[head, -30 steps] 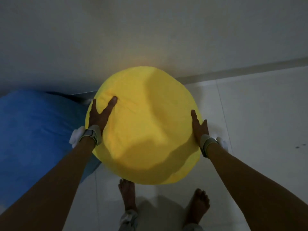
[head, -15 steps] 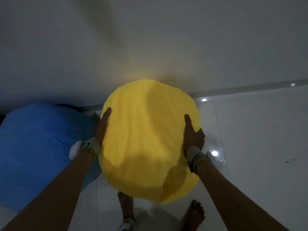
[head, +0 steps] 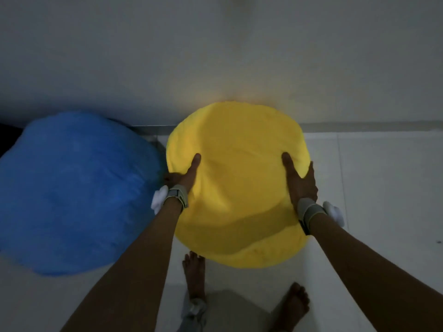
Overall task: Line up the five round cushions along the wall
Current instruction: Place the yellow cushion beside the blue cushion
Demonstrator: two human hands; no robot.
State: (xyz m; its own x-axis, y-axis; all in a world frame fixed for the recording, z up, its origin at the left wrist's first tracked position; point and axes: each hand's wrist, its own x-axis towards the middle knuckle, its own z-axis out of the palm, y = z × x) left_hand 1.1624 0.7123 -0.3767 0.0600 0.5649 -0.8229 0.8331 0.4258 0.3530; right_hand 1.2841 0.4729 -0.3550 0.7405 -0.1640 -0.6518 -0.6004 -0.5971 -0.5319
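The yellow cushion [head: 236,183], grasped at its sides by left hand [head: 184,176] and right hand [head: 300,182], should be seated against the wall [head: 215,56], just beside the blue cushion [head: 74,188].

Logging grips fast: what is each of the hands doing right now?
Left hand: holding the yellow cushion's left edge.
Right hand: holding its right edge.

Blue cushion [head: 72,192] crowds the left; bare floor [head: 383,176] lies open rightward.
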